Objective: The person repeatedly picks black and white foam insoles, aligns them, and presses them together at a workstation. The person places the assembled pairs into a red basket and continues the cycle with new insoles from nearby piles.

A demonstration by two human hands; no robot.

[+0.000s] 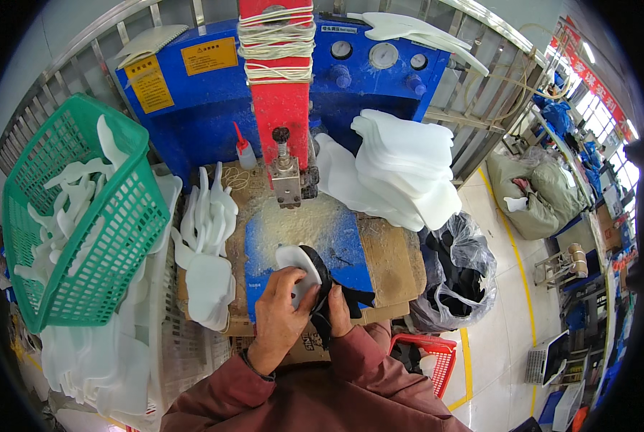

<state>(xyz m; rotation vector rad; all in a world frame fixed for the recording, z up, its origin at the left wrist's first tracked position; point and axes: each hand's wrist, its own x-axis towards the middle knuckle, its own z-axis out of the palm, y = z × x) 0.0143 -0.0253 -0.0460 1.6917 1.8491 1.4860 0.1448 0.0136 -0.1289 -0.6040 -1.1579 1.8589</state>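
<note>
Machine: I see a blue machine with a red column rising at its middle, wound with pale cord near the top; it stands at the far side of the table.
Table: the table under my hands has a blue pad dusted with pale crumbs just below the column's metal head.
Basket: a green mesh basket tilts at my left, with white cut pieces inside.
White stacks: one tall stack of white foam sheets sits right of the column; a smaller fan of white pieces lies left of the pad, well apart from my hands.
Bag: a clear plastic bag with dark material hangs off the table's right edge.
Left hand: my left hand is closed on the white piece, thumb and fingers pinching its near edge at the front of the pad.
Right hand: my right hand sits just beside the left, fingers curled around the black piece, mostly hidden by it.
Pieces: the white piece lies against the black one, touching it, both directly in front of the metal head and between my two hands.
</note>
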